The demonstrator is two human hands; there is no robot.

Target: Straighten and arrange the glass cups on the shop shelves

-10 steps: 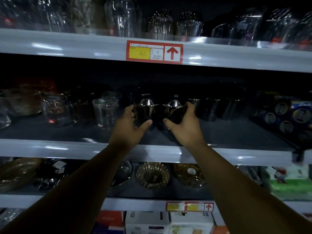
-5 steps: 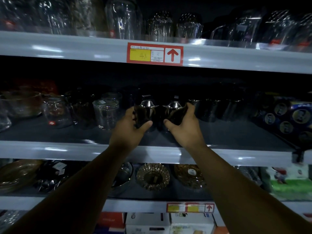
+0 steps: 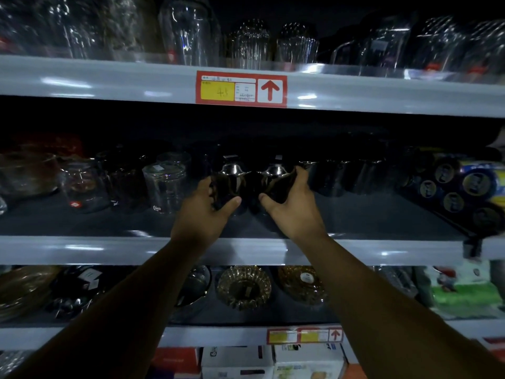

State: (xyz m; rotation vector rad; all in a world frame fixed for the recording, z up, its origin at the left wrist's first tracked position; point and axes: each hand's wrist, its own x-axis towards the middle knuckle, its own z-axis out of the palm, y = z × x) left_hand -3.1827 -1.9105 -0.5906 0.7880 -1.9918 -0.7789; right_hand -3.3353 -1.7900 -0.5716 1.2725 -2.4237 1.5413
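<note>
nothing much has moved: the left grip (image 3: pixel 202 214) still holds the left dark cup (image 3: pixel 231 183) and the right grip (image 3: pixel 292 212) the right dark cup (image 3: pixel 276 181), side by side on the middle shelf (image 3: pixel 382 214), so tidying seems unfinished.

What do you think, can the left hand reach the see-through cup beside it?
Probably yes: the clear cup stands just left of the left hand, nothing between, though that hand grips a dark cup now.

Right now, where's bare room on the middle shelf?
Bare strip along the shelf front: right of the right hand up to the printed pack, and left of the left hand by the clear glass. Crowded behind: row of dark cups.
</note>
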